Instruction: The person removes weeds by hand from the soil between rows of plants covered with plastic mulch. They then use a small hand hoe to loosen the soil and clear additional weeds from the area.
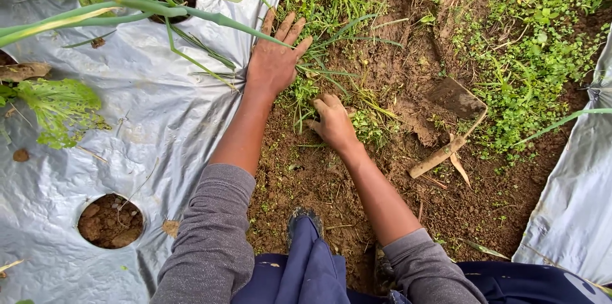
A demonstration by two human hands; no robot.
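My left hand (274,55) lies flat with fingers spread at the edge of the silver plastic mulch sheet (146,106), over thin grass blades. My right hand (333,122) is closed around a small clump of green weeds (303,96) low in the brown soil (319,170) of the furrow. Both forearms come out of grey sleeves. Long green onion leaves (127,7) arch over the sheet just left of my left hand.
A small hoe with a wooden handle (446,151) and muddy blade lies in the furrow to the right. A planting hole (111,220) opens in the sheet lower left. A leafy plant (60,106) grows at left. Another mulch sheet (577,202) borders the right. Weeds cover the upper right.
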